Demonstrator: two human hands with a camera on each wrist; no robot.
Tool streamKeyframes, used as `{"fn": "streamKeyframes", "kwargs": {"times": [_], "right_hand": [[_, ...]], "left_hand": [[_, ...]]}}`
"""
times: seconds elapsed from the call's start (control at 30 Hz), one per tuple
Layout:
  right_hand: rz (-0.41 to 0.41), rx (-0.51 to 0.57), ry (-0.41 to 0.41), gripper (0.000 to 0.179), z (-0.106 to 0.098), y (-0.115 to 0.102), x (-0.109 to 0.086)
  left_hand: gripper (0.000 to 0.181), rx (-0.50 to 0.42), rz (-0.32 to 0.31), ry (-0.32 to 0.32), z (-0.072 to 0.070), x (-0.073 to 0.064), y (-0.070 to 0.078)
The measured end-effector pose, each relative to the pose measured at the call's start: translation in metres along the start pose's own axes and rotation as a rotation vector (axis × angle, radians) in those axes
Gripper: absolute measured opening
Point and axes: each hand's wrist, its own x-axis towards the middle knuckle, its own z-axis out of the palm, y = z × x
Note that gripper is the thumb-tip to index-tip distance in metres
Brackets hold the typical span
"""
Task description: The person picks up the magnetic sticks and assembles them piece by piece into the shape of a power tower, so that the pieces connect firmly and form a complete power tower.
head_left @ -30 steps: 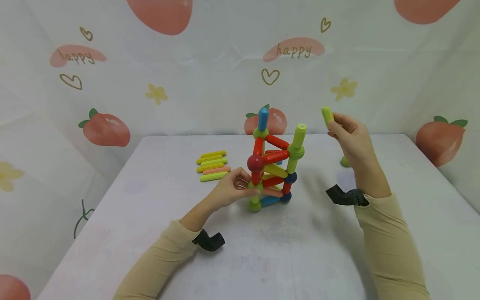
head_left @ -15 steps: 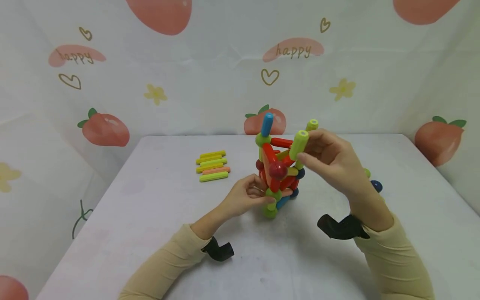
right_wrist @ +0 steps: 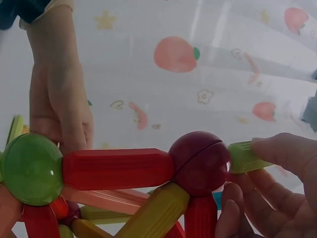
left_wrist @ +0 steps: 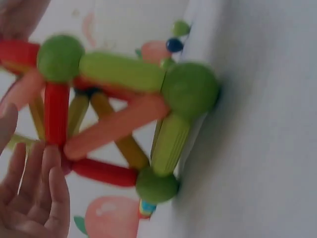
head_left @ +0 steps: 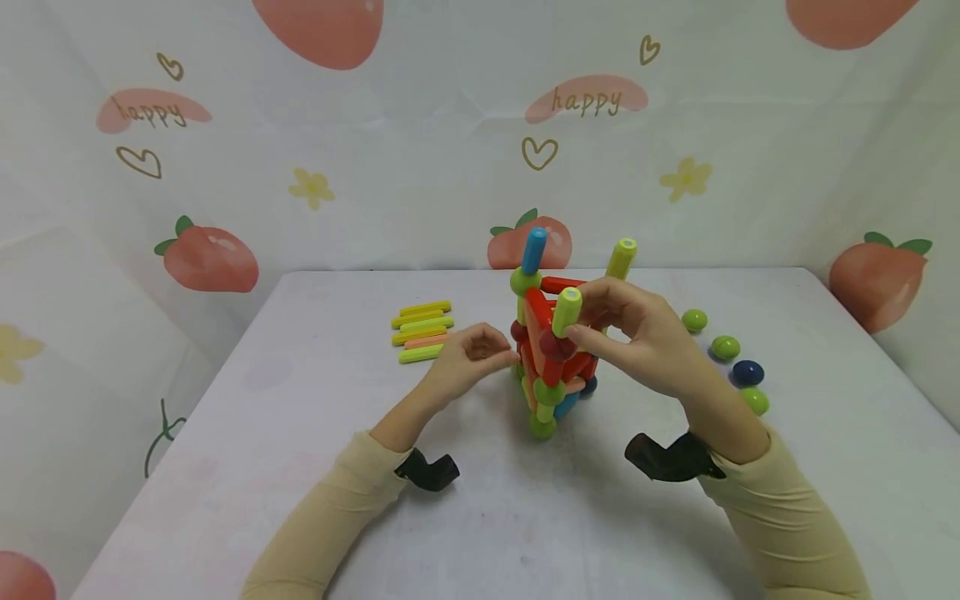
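Observation:
A tower of coloured rods and balls stands mid-table, a dark red ball at its near upper corner. My right hand pinches a short lime-green rod between thumb and fingers. This rod's lower end meets the dark red ball in the right wrist view. Beside the tower's left side is my left hand, its fingers loosely extended and holding nothing. Those fingertips lie close to a lower ball; contact cannot be told. A blue rod and a yellow-green rod rise from other upper corners.
Several yellow, lime and orange rods lie in a row left of the tower. Several loose balls, green and dark blue, sit on the table at the right. A printed cloth hangs behind.
My right hand has carried the lime-green rod leftward and down onto the dark red ball. The tower has turned and shifted slightly right. My left hand has let go of its lower near corner.

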Motion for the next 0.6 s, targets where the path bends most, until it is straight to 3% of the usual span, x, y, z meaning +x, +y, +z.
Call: {"fn": "streamKeyframes", "kwargs": {"times": [0.07,0.13,0.37,0.6], "right_hand": [[0.009,-0.004,-0.004,0.025,0.0,0.0,0.0],[0.012,-0.005,-0.007,0.025,-0.001,0.0,0.0],[0.0,-0.005,-0.016,0.024,-0.001,0.004,-0.001],[-0.031,0.024,-0.028,0.025,-0.003,0.008,-0.004]], "left_hand": [[0.022,0.005,-0.012,0.072,-0.005,0.006,-0.003],[0.027,0.013,-0.01,0.088,-0.008,0.012,-0.005],[0.046,0.039,0.04,-0.107,-0.003,0.023,-0.008],[0.041,0.073,0.078,-0.092,-0.001,0.023,-0.007]]}}
